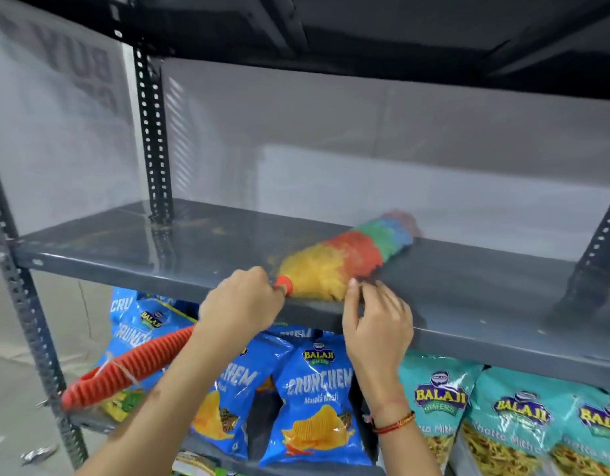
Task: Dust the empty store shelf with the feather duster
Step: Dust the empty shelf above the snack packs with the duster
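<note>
A feather duster (344,257) with yellow, orange, green and blue bands lies across the grey metal shelf (485,286), its tip toward the back right. Its ribbed orange handle (125,369) sticks out past the shelf's front edge, down to the left. My left hand (243,304) is closed around the handle just behind the orange collar. My right hand (377,326) rests on the shelf's front edge beside the yellow feathers, fingers loosely apart, holding nothing. A red thread band circles that wrist.
Black slotted uprights (154,139) stand at the back left and the right (602,238), with clear plastic sheeting behind. A dark shelf (365,25) hangs overhead. Below, blue snack bags (315,400) and teal snack bags (441,400) fill the lower shelf.
</note>
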Motion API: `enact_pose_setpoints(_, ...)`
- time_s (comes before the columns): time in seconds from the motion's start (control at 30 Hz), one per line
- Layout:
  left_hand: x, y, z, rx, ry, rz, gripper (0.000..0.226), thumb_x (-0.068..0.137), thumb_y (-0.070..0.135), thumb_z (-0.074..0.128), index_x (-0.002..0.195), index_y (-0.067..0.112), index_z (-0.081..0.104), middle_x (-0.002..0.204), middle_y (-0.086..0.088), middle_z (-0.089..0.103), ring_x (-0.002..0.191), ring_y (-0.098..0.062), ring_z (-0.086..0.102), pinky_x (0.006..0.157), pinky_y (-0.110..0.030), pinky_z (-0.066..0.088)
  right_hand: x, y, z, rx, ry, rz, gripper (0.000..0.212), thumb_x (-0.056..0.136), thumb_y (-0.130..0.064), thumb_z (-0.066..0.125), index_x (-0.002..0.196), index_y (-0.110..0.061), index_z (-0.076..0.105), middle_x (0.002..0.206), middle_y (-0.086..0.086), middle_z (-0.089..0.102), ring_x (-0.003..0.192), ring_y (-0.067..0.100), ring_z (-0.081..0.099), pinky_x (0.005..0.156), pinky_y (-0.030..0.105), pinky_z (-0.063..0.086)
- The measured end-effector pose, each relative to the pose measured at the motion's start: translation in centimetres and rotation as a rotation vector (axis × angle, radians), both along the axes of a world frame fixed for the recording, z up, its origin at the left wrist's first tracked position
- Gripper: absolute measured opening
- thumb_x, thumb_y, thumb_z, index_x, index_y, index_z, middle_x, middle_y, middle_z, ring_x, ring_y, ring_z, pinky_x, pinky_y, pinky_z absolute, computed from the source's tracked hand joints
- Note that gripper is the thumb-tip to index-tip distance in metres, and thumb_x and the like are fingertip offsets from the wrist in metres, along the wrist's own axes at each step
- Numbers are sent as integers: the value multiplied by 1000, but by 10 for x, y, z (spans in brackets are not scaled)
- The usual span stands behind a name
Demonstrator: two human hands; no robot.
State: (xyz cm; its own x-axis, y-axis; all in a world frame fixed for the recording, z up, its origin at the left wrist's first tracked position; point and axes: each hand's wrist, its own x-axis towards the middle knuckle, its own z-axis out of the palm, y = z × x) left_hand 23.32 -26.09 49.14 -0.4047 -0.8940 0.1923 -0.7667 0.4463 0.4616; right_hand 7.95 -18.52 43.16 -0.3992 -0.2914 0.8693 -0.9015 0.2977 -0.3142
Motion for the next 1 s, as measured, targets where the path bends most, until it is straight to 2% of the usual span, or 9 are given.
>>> enact_pose_setpoints(0.1, 36, -21, -1, 19, -22, 132, 55, 87, 59, 42, 85, 6, 56, 102, -22, 65, 95, -40, 61, 86, -45, 51, 14, -7, -3, 178, 29, -28, 37, 92, -30, 46, 68, -12, 68, 76, 4, 77, 82, 23, 72, 76, 34, 52)
enact_pose_setpoints(0.2, 82, -39, 5, -50, -22, 327, 51, 87, 57, 45, 85, 7, 55, 103, -26, 64, 95, -40, 60, 79, -41, 48, 16, -7, -3, 200, -15, -20, 33, 91, -28, 49, 71, -12, 70, 82, 5, 78, 86, 24, 72, 80, 36, 52)
enact_pose_setpoints(0.33, 105, -31, 10, -260, -73, 344, 55, 89, 58, 40, 79, 9, 60, 79, -21, 62, 71, -38, 55, 64, -36, 42, 29, -12, 2, 161, -99, 72, 26, 88, -26, 56, 84, -7, 73, 93, 12, 77, 101, 31, 70, 86, 41, 53)
enact_pose_setpoints(0.5, 92, -7, 4, -76, -73, 99, 60, 85, 64, 42, 68, 10, 62, 54, -5, 50, 55, -28, 51, 54, -31, 40, 59, -30, 16, 42, -163, 279, 30, 93, -24, 48, 94, -4, 71, 99, 13, 76, 106, 34, 67, 86, 42, 54)
enact_pose_setpoints(0.63, 106, -16, 1, 106, -13, -22, 49, 87, 52, 51, 62, 11, 64, 52, -3, 48, 48, -21, 42, 48, -28, 33, 72, -43, 19, 60, -194, 391, 49, 95, -33, 30, 96, -4, 69, 98, 13, 75, 102, 34, 66, 86, 46, 54)
enact_pose_setpoints(0.77, 141, -36, 12, 238, 21, 76, 45, 86, 50, 56, 52, 22, 59, 38, 6, 41, 40, -13, 39, 43, -23, 32, 86, -56, 20, 33, -193, 448, 47, 94, -34, 33, 94, -4, 69, 94, 13, 75, 96, 35, 68, 82, 46, 56)
enact_pose_setpoints(0.87, 169, -44, 15, 129, -3, 367, 45, 87, 53, 52, 63, 17, 65, 56, -5, 57, 56, -21, 57, 57, -26, 43, 99, -66, 19, 24, -198, 471, 45, 92, -34, 36, 94, -4, 70, 94, 13, 76, 103, 35, 67, 83, 44, 54)
enact_pose_setpoints(0.93, 181, -44, 8, -156, -122, 608, 42, 91, 49, 45, 86, 12, 66, 86, -14, 67, 85, -32, 65, 69, -33, 46, 106, -75, 19, 55, -221, 496, 40, 92, -32, 42, 95, -3, 70, 95, 14, 76, 108, 36, 65, 84, 45, 54)
enact_pose_setpoints(1.0, 191, -41, -1, -332, -167, 698, 40, 94, 43, 42, 95, 9, 63, 96, -17, 67, 93, -37, 64, 66, -34, 41, 115, -85, 18, 97, -231, 526, 30, 93, -27, 51, 95, -2, 69, 95, 15, 75, 110, 36, 64, 85, 45, 54)
